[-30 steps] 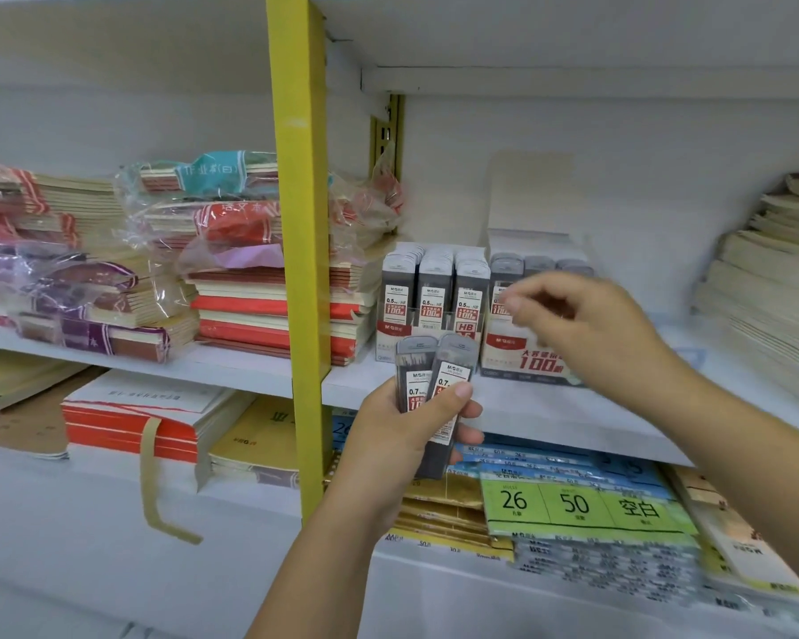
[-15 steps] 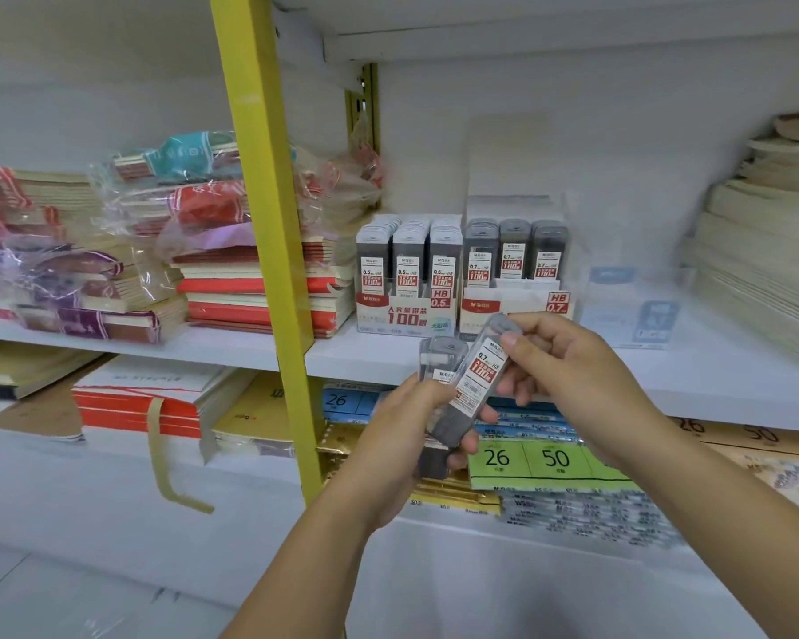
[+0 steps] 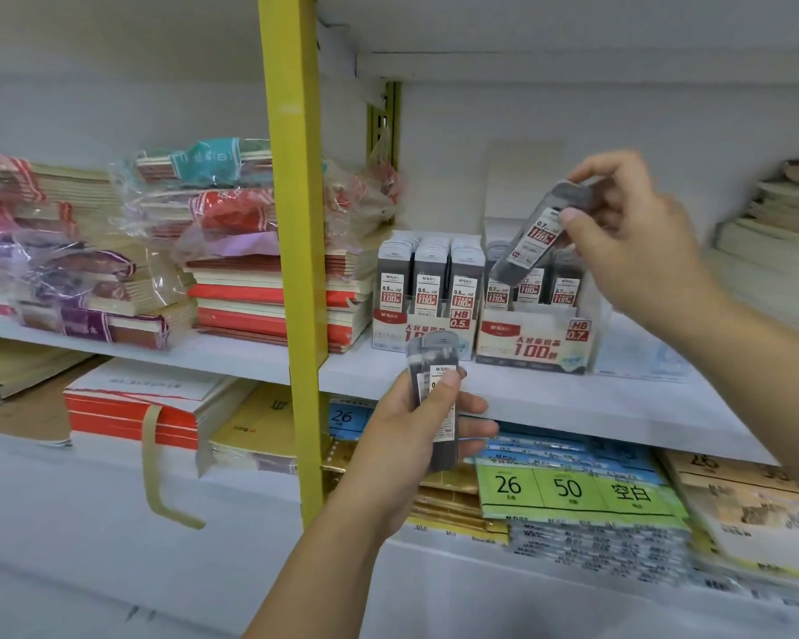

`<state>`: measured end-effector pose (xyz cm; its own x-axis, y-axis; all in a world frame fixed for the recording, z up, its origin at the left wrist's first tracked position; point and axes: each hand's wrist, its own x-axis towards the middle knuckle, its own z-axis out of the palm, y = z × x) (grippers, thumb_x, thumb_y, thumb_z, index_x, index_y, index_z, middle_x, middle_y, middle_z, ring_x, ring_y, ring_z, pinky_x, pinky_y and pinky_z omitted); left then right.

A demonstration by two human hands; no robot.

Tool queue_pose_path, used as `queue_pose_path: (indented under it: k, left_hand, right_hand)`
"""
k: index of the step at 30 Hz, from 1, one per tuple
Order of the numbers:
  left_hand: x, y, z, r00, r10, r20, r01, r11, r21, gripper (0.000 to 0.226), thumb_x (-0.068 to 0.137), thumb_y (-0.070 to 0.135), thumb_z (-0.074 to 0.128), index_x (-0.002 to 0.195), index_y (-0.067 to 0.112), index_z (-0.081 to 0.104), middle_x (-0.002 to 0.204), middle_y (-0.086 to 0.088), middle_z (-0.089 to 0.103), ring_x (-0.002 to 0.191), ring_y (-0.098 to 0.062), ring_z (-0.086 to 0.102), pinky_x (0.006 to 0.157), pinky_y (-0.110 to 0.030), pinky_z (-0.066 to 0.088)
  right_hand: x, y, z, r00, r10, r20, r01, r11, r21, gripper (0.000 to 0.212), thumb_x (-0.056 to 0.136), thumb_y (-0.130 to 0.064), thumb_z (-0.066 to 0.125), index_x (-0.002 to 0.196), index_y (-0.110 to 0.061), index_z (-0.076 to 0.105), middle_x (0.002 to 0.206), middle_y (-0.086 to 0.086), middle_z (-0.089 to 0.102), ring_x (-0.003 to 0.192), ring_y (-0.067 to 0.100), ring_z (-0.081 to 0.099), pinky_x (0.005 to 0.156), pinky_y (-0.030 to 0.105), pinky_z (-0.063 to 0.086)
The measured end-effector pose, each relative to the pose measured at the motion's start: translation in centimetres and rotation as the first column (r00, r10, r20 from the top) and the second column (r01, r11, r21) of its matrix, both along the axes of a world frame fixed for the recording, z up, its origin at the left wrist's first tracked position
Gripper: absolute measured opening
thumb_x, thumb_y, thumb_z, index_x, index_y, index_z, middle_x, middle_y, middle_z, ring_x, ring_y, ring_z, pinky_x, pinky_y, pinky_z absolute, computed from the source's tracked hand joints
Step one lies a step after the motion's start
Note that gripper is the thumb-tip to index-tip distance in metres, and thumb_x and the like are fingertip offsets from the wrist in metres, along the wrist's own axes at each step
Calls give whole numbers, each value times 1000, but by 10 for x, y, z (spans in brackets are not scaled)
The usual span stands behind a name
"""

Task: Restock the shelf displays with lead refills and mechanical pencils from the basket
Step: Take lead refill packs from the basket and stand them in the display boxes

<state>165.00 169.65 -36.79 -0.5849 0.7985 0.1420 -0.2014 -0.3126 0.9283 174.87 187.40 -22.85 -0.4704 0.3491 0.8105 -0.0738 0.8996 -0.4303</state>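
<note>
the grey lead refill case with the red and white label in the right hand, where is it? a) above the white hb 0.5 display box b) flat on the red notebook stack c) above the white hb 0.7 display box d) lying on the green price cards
c: the right hand pinches the tilted grey lead refill case by its top, its lower end just over the cases standing in the white cardboard display box marked HB 0.7.

The thumb of your left hand (image 3: 404,435) covers most of the label on the grey translucent lead refill cases (image 3: 434,357) it holds; they overlap and blur, so you cannot count them. They hide part of the white 0.5 display box (image 3: 390,322). The tilted grey refill case (image 3: 524,244) screens the middle row of the white 0.7 display box (image 3: 533,341). The cream paper stack (image 3: 780,237) runs off the right edge.
</note>
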Motion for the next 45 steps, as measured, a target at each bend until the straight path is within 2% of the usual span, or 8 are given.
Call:
queue_pose_path:
  k: [8,16,20,23,29,33,37,45]
  left_hand:
    - [-14,4,-2,982,136,-131,-143,988,-52,26,95,51,58,89,28,68,68,3,69,54,-8,57,50,-18,47]
    - [-15,6,-2,978,129,-161,-140,988,-60,32,91,51,62,105,21,67,78,2,77,53,-6,61,51,-17,49]
    - [-9,4,2,975,101,-200,-115,991,-61,42,82,57,64,110,26,63,91,1,79,56,-6,65,50,-17,49]
    - [-4,3,2,977,68,-204,-83,994,-66,43,81,53,65,112,25,62,92,-1,79,56,-8,66,48,-17,47]
    - [11,2,-2,967,-56,-250,31,994,-104,17,92,41,68,106,33,66,94,-6,78,60,-11,68,51,-20,50]
    - [17,1,-3,967,-74,-244,37,987,-154,27,94,46,62,116,32,62,95,-4,78,57,-6,64,51,-18,48]
    - [18,3,-6,987,-59,-150,37,988,-149,25,104,34,47,124,26,60,93,-6,78,58,-9,62,48,-20,45]
    - [11,2,-4,983,-17,-182,-5,992,-123,23,103,45,47,120,34,57,101,-3,78,63,-10,60,58,-23,50]
  right_hand:
    - [-34,23,-4,926,-135,352,113,990,82,21,92,-21,62,105,-35,53,87,-5,64,80,10,63,67,28,51]
    - [-44,30,-21,848,-267,458,192,960,205,42,94,-27,59,135,-33,53,110,-5,41,101,15,48,89,28,40]
    - [-23,8,-29,911,-274,308,221,955,196,38,98,-26,53,135,-28,53,108,-9,43,92,6,47,82,18,35]
    - [3,-23,-53,980,-37,196,41,999,-16,20,96,-28,55,111,-35,65,98,-18,59,86,-2,55,69,6,39]
    - [18,-49,-94,913,318,257,-178,875,-451,17,90,-33,63,104,-40,68,94,-17,70,90,-1,63,82,23,49]
    - [20,-41,-93,937,321,139,-213,839,-501,12,92,-24,63,97,-31,71,83,-15,73,72,-4,64,63,10,47]
    - [23,-33,-93,964,259,66,-181,814,-553,12,95,-20,59,99,-27,69,78,-7,73,60,3,60,55,17,48]
    - [23,-40,-94,958,284,-33,-257,807,-532,26,94,-13,61,110,-33,58,96,-9,73,76,8,68,61,20,52]
